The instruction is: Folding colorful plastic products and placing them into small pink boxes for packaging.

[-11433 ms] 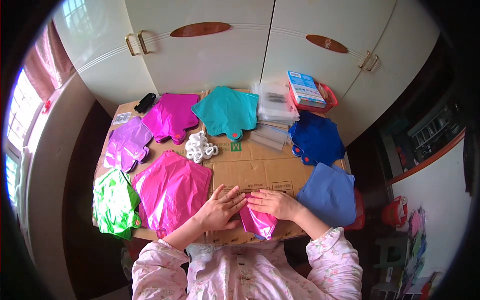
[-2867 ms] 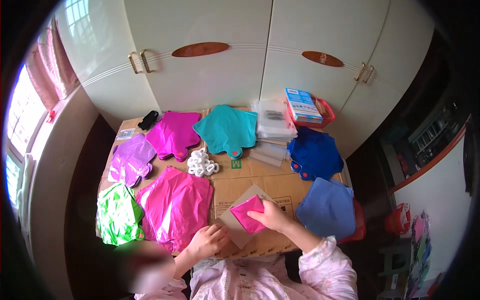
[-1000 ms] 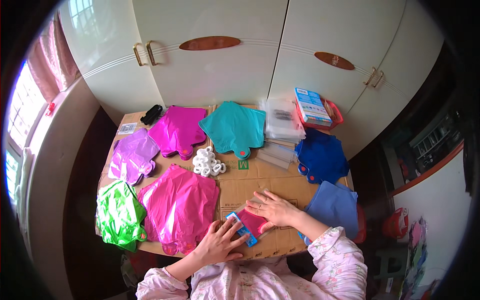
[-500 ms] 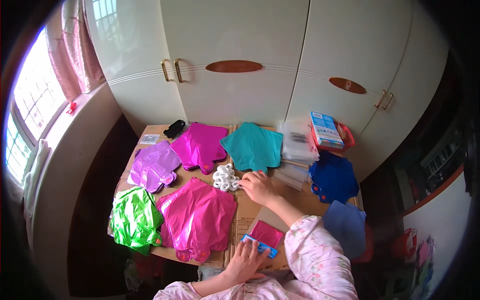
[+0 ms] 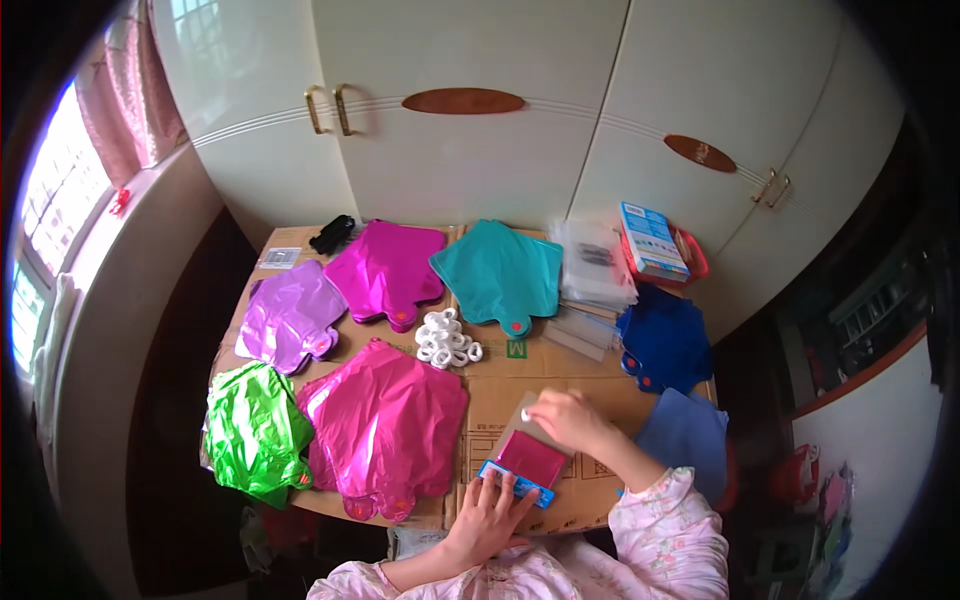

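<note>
A clear plastic packet with a folded, shiny pink foil sheet (image 5: pixel 532 457) inside and a blue header strip (image 5: pixel 544 495) lies near the front edge. My left hand (image 5: pixel 487 517) rests on that strip, fingers spread and flat. My right hand (image 5: pixel 572 420) pinches a small white ring-shaped roll (image 5: pixel 527 414) above the packet's clear far end. Farther back is a heap of similar white rolls (image 5: pixel 441 340). A stack of large pink foil shapes (image 5: pixel 385 425) lies left of the packet.
Cardboard (image 5: pixel 500 385) covers the table. Around it lie green (image 5: pixel 255 425), lilac (image 5: pixel 290 315), magenta (image 5: pixel 387 270), teal (image 5: pixel 500 275) and dark blue (image 5: pixel 668 340) foil stacks. Clear bags (image 5: pixel 595 265) sit near a red basket (image 5: pixel 697 262). White cabinets (image 5: pixel 470 160) stand behind.
My right hand has come back from the heap of white rolls to the packet, carrying one roll. My left hand has stayed on the blue strip. The view has shifted slightly.
</note>
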`<state>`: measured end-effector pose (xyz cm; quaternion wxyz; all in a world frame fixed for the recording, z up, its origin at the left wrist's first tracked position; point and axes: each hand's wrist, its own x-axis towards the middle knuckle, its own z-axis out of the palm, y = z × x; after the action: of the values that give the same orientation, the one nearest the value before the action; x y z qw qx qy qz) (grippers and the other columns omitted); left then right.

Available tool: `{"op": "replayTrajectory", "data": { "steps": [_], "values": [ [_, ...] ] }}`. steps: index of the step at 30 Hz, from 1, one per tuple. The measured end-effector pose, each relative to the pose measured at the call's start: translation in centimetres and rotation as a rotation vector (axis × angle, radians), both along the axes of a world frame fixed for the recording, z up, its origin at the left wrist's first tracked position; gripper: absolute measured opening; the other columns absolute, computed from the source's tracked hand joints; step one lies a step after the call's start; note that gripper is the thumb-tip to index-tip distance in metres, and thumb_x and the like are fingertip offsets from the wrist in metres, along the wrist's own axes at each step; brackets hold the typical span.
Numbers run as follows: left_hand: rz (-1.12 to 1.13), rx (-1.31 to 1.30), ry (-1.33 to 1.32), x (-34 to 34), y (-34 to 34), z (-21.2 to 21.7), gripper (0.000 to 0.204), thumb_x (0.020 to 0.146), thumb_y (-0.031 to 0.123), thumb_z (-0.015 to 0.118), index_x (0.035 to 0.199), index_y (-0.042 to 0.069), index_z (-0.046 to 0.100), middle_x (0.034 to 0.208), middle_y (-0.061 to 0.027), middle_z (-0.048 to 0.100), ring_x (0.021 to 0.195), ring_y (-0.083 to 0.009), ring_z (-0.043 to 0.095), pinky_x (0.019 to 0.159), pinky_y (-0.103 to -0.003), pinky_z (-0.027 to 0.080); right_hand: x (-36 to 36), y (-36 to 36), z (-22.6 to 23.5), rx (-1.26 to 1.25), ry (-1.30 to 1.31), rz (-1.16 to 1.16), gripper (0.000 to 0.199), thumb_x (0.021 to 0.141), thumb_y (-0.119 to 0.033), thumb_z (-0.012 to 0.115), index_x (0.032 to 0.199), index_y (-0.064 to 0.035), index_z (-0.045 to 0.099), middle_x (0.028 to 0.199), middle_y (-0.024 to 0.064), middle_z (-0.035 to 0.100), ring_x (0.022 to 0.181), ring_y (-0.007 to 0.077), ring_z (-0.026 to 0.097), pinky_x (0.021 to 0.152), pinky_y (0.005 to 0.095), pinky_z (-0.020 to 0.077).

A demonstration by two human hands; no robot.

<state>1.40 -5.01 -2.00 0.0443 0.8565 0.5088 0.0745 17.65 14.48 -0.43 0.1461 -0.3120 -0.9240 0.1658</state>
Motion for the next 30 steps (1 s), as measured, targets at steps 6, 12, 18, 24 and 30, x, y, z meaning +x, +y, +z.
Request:
{"op": "replayTrajectory", "data": {
  "steps": [6,12,18,24,30],
  "values": [
    [0.021,0.012,-0.005,0.2,0.3,0.0,0.088,0.066,0.062,0.067,0.141,0.024,0.041,0.131,-0.0248,0.044,0.118,-0.046,0.044,0.094,-0.056,0.039,2.0,-2.8,-0.9,-0.269,0.041,-0.226,0.04,0.074,-0.011,0.072,0.11,-0.0081,0.055,0.105,0.011,0.057,0.093,0.0295,0.062,0.079,0.0393,0.0507],
    [0.004,0.009,0.029,0.2,0.3,0.4,0.089,0.066,0.063,0.067,0.141,0.023,0.041,0.132,-0.0252,0.043,0.118,-0.0462,0.044,0.093,-0.057,0.039,1.8,-1.8,-1.2,-0.236,0.195,-0.083,0.034,0.07,-0.01,0.074,0.098,-0.0032,0.055,0.111,0.0116,0.052,0.103,0.031,0.056,0.084,0.0398,0.0479],
    [0.014,-0.037,0.048,0.3,0.1,-0.4,0.083,0.069,0.063,0.064,0.14,0.025,0.043,0.135,-0.0256,0.039,0.122,-0.0489,0.039,0.095,-0.06,0.035,1.5,-1.0,-0.4,-0.489,-0.014,-0.055,0.026,0.073,-0.011,0.07,0.094,-0.0029,0.057,0.097,0.0122,0.059,0.095,0.0293,0.061,0.077,0.0367,0.0496],
    [0.004,-0.035,0.045,0.2,0.1,-0.5,0.084,0.07,0.064,0.064,0.14,0.025,0.042,0.135,-0.026,0.039,0.122,-0.0492,0.039,0.095,-0.06,0.035,1.6,-1.5,-1.0,-0.674,0.03,-0.123,0.022,0.077,-0.014,0.065,0.096,-0.0037,0.064,0.09,0.0121,0.067,0.084,0.0261,0.065,0.076,0.0352,0.0508],
    [0.0,-0.021,0.067,0.1,0.1,-0.6,0.085,0.069,0.065,0.063,0.141,0.025,0.041,0.135,-0.0265,0.039,0.121,-0.0494,0.04,0.095,-0.06,0.035,1.6,-2.3,0.8,-0.69,-0.035,-0.106,0.026,0.082,-0.018,0.061,0.104,-0.0053,0.067,0.097,0.0112,0.069,0.086,0.0215,0.066,0.077,0.0324,0.0506]
  ]
}}
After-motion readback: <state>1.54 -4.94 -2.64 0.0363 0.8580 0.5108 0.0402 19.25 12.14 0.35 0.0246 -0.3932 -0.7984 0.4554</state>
